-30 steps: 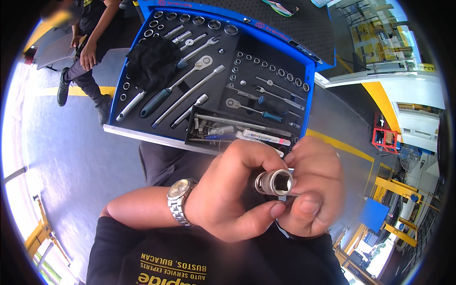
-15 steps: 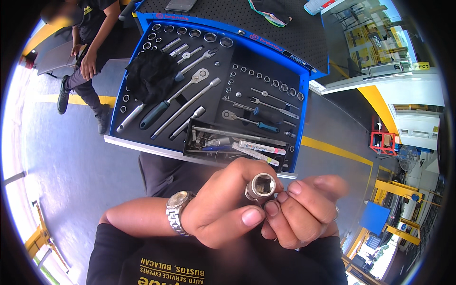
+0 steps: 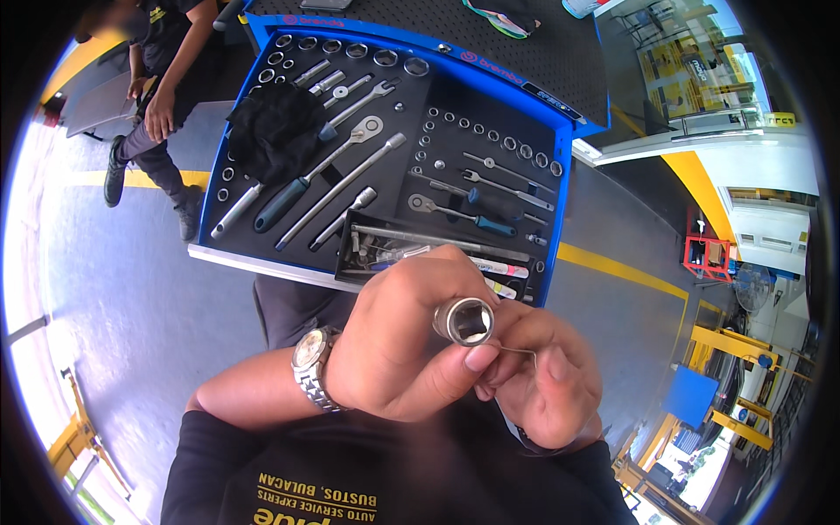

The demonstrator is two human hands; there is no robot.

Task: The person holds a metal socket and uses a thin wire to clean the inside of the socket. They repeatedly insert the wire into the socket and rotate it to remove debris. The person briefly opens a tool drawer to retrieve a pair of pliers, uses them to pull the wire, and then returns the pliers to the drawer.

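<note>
My left hand [image 3: 407, 337], a silver watch on its wrist, is closed around a chrome socket [image 3: 468, 322]. The socket's square drive opening is turned up toward me, with something pale inside its lower edge. Close against it on the right is my right hand [image 3: 547, 372], its fingers curled. A thin bent wire [image 3: 514, 350] runs from the socket's rim to the right fingers, which appear to pinch it. Where the wire's inner end sits is hard to make out.
Beyond my hands is an open blue tool drawer [image 3: 194, 252] with sockets, ratchets [image 3: 367, 129] and extension bars in foam. A black cloth [image 3: 276, 131] lies on its left side. A small black tray [image 3: 350, 254] of pens and bits sits at its front. A seated person [image 3: 162, 114] is at far left.
Both hands have risen slightly, and the socket has shifted left and up. My right hand has turned, so the thin wire between it and the socket now shows.
</note>
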